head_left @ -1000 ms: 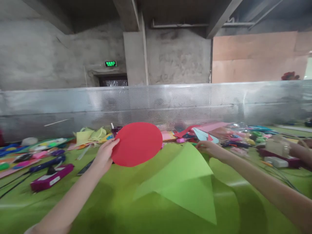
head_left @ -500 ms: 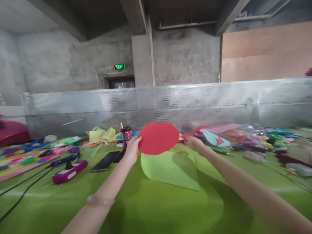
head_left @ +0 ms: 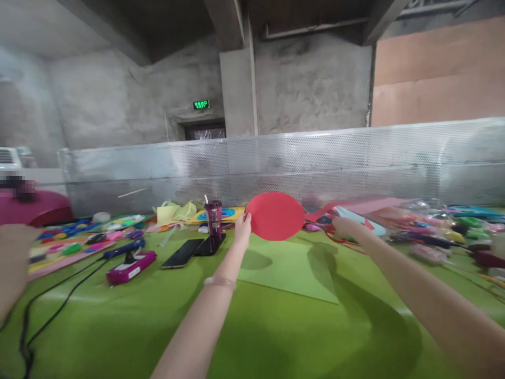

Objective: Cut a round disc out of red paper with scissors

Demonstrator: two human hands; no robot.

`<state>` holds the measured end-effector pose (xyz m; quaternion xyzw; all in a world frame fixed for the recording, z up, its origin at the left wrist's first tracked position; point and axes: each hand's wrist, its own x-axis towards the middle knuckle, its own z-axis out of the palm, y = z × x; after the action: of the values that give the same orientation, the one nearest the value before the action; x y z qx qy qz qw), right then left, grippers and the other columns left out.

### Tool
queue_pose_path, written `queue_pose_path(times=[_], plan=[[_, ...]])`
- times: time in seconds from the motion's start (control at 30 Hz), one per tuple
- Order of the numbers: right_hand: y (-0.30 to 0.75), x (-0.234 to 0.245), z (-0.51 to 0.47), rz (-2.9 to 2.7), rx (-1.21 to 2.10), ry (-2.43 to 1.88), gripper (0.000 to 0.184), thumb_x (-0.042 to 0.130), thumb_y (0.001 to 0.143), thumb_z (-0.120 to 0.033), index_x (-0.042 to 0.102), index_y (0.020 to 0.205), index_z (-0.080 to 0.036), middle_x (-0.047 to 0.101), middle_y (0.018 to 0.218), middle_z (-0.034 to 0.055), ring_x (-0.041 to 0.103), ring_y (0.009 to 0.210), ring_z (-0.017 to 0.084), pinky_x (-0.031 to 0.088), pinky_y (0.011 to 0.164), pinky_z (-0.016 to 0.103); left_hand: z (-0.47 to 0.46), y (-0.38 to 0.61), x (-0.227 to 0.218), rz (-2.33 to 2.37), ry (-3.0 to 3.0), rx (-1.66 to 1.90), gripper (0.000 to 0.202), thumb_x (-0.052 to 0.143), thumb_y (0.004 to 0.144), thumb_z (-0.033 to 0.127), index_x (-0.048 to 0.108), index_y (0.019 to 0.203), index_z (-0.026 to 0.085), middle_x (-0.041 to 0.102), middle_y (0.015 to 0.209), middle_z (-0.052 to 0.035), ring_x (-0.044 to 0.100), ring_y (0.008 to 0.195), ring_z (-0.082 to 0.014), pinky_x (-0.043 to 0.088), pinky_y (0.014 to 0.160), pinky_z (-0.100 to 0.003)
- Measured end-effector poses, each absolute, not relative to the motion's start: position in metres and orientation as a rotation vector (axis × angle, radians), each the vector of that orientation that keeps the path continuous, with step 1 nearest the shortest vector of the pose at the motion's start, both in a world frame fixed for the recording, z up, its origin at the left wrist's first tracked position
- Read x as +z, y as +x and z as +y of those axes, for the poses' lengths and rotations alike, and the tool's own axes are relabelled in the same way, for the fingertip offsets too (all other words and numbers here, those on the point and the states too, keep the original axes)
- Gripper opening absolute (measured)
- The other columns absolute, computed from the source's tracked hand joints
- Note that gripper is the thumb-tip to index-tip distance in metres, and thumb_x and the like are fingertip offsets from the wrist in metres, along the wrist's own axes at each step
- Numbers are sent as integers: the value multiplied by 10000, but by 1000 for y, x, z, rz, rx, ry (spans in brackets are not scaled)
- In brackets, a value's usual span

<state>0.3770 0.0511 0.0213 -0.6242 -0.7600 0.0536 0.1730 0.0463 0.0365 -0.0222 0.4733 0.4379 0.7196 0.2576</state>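
Observation:
My left hand [head_left: 242,227] pinches the left edge of a red paper circle [head_left: 276,216] and holds it upright above the green table cover [head_left: 276,326]. A light green paper sheet [head_left: 290,268] lies flat on the cover just below the circle. My right hand [head_left: 344,227] reaches out to the right of the circle, over red scissors [head_left: 335,236] and paper scraps; its fingers are curled and blurred, and I cannot make out whether they grip anything.
Two dark phones [head_left: 193,251] and a purple tumbler [head_left: 213,216] stand left of my left hand. A magenta tool [head_left: 130,267] with a black cable lies further left. Craft supplies [head_left: 430,226] crowd the right. A perforated metal barrier [head_left: 315,158] runs along the back. Another person's hand [head_left: 11,263] shows at the left edge.
The green sheet dropped from my right hand and now lies flat. My left hand carried the red circle further away and right. My right hand moved right onto the scissors area.

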Motion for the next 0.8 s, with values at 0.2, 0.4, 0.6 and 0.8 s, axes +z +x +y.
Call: queue_pose_path(times=[0.2,0.4,0.6,0.8], plan=[[332,38,44,-2037,-49,-1734,251,566,671,-279,478,456,-186,511,489,51,540,565,185,335,472,258,38,34,-34,1198,1241,1979,229,590,739,341,589,892,171,635,935,-85,577,926,-220,428,832,-336],[301,4,58,-1671,453,-1356,253,460,784,-354,566,721,-134,570,620,37,545,618,155,388,495,222,32,29,-33,1120,1298,1938,217,589,747,330,609,883,162,644,954,-107,586,929,-230,436,838,-345],[294,8,45,-1658,796,-1110,358,510,749,-520,511,759,-162,567,656,26,532,577,127,397,486,215,25,38,-29,1078,1441,1862,199,583,750,320,625,862,161,653,923,-99,596,893,-227,439,827,-344],[284,17,18,-1772,888,-908,363,615,680,-486,562,825,-158,619,765,41,569,699,156,447,608,245,10,49,-21,1086,1492,1829,183,626,722,325,634,805,162,663,866,-97,597,879,-235,441,824,-341]])
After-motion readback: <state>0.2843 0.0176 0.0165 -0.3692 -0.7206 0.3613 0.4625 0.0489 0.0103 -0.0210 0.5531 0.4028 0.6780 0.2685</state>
